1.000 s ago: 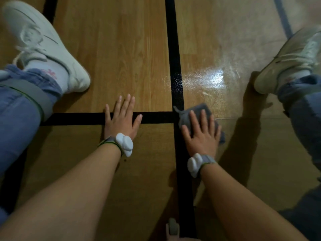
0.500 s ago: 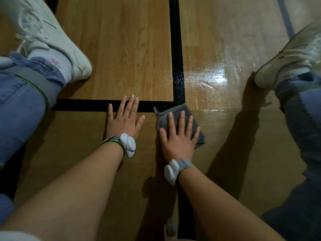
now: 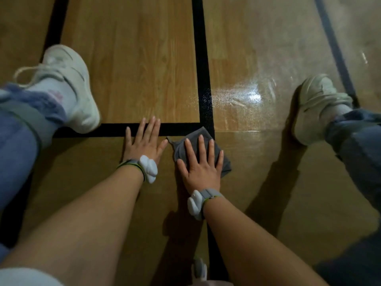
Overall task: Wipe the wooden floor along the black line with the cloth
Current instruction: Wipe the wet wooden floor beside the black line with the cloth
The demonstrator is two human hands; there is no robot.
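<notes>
Both hands flat on the wooden floor [image 3: 134,65]

Right hand [image 3: 201,168], fingers straight and spread, presses the grey cloth [image 3: 223,164]; left hand [image 3: 144,144] lies flat, fingertips across the black line [image 3: 203,79].

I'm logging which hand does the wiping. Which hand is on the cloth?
The right hand, pressed flat on the grey cloth at the line junction. The left hand rests on bare floor, fingertips over the cross line.
</notes>
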